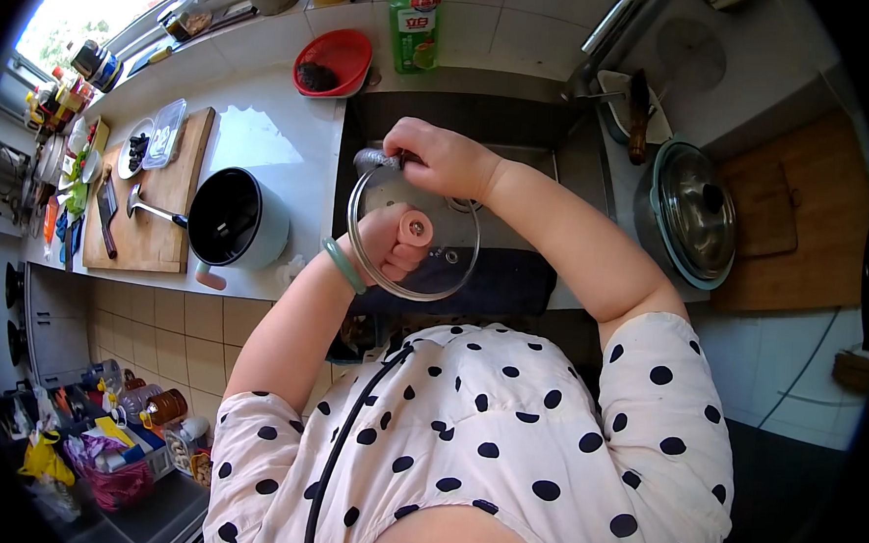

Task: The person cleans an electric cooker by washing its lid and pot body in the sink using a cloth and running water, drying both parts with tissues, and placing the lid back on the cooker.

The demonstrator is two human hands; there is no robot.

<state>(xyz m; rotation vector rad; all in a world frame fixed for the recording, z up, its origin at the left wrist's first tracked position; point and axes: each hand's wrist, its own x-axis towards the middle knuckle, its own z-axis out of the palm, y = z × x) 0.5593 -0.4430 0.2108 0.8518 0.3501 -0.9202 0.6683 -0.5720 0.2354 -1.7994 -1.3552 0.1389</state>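
Observation:
My left hand, with a green bangle at the wrist, is closed around the pink knob of a round glass pot lid. The lid has a metal rim and is held tilted over the sink. At the lid's far rim, my right hand pinches a grey scrubber, which looks like steel wool or a mesh pad. The scrubber touches the rim or lies very close to it. Left of the sink stands a light blue pot with a dark inside and a pink handle.
A cutting board holds a knife, a ladle and a clear container. Behind the sink are a red basket, a green dish soap bottle and the faucet. A lidded pot stands right.

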